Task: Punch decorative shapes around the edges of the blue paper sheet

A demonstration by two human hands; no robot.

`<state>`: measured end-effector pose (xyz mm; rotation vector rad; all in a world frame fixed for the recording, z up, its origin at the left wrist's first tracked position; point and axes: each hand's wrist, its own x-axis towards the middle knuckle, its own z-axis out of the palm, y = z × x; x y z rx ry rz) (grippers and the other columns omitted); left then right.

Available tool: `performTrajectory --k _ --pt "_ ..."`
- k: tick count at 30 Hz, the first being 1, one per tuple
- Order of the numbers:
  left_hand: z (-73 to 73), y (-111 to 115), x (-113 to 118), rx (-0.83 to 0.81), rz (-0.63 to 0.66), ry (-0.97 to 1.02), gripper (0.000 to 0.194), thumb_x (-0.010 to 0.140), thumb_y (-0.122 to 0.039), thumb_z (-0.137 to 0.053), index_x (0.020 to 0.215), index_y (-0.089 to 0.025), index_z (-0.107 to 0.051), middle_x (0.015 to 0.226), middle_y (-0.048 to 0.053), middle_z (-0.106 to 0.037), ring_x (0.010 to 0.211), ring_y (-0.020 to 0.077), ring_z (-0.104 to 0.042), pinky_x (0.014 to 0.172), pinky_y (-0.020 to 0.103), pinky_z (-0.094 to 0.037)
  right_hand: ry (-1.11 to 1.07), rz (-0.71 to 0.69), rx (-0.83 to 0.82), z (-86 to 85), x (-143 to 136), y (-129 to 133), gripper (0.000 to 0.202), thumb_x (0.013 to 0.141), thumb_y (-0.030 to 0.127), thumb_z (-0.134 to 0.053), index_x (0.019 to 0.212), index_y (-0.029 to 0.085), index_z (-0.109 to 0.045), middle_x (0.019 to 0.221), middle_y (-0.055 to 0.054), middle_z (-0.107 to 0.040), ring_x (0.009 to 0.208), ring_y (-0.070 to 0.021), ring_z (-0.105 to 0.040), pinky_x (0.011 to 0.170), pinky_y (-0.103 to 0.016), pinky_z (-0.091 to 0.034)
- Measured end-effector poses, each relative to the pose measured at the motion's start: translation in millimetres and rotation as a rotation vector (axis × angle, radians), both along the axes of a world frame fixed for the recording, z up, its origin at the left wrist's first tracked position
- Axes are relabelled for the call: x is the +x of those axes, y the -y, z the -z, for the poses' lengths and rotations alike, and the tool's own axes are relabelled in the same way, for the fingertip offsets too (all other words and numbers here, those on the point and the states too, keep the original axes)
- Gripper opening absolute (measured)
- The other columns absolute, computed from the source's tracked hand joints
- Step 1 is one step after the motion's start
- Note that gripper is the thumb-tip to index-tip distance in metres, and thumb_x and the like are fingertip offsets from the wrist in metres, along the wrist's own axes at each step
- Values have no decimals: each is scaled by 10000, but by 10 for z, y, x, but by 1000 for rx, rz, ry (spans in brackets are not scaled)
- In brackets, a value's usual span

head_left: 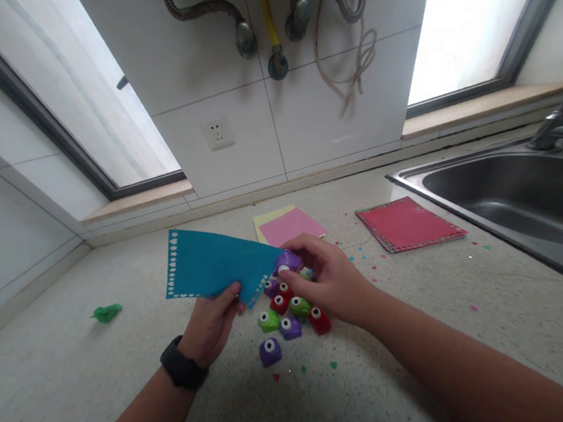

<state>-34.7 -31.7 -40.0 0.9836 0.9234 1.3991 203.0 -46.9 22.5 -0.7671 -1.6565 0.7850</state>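
Observation:
My left hand [217, 322] pinches the lower edge of a blue sheet of paper [220, 265], thumb on top. Small shaped holes run along the sheet's left, bottom and right edges. At the upper right corner of the sheet, my right hand [322, 272] grips a purple craft punch [287, 262] between thumb and fingers. Whether the paper sits in the punch's slot I cannot tell. Below that hand lie several more craft punches: a red one [320, 320], a green one [268, 320] and a purple one [271, 351] among them.
Pink paper [292, 227] lies over yellow paper [261, 221] near the wall. A red sheet with punched edges [411, 226] tops a stack by the steel sink [504, 194]. A crumpled green piece [106, 313] lies at left. Paper bits dot the counter [134, 370].

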Motion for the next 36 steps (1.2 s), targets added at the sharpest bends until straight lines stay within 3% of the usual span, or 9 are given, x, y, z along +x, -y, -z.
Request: performTrajectory --k 5,12,17,24,31,36 --pt "-11 14 19 -15 7 -8 438 728 -221 -856 1121 -197 -662 902 4 -666 665 98 -589 534 205 -502 -41 -40 -169 46 -10 -40 215 836 314 -695 971 159 -634 841 -33 -639 724 -153 -574 675 -314 -473" --pt "-49 48 38 -20 55 -13 512 775 -210 -819 1251 -246 -634 891 7 -711 797 158 -677 571 217 -522 -141 -166 -326 106 -26 -94 239 861 399 -686 870 176 -601 733 12 -577 642 -123 -525 592 -278 -416" --pt "-46 48 27 -38 96 18 654 783 -217 -813 1380 -271 -551 1183 67 -729 1068 244 -688 838 341 -581 -150 -150 -450 65 -24 -94 229 853 386 -686 819 173 -609 736 -20 -637 664 -139 -583 596 -277 -436" --pt "-19 39 24 14 124 -40 718 805 -239 -795 1452 -219 -484 1272 127 -698 1172 298 -656 1017 454 -519 -172 -132 -585 114 -55 -108 276 836 425 -712 791 164 -637 689 -41 -666 587 -128 -592 559 -266 -467" --pt "-19 39 5 56 138 -120 639 796 -274 -801 1383 -216 -556 1299 121 -686 1181 313 -650 1031 476 -509 -201 -155 -653 188 -110 -128 270 827 415 -725 762 167 -641 668 -40 -677 569 -122 -603 550 -253 -472" --pt "-12 33 -1 52 122 -150 624 758 -322 -830 1327 -202 -603 1221 125 -723 1044 311 -702 887 438 -580 -218 -169 -655 224 -138 -139 260 826 405 -718 766 166 -634 666 -35 -663 564 -124 -588 543 -261 -459"
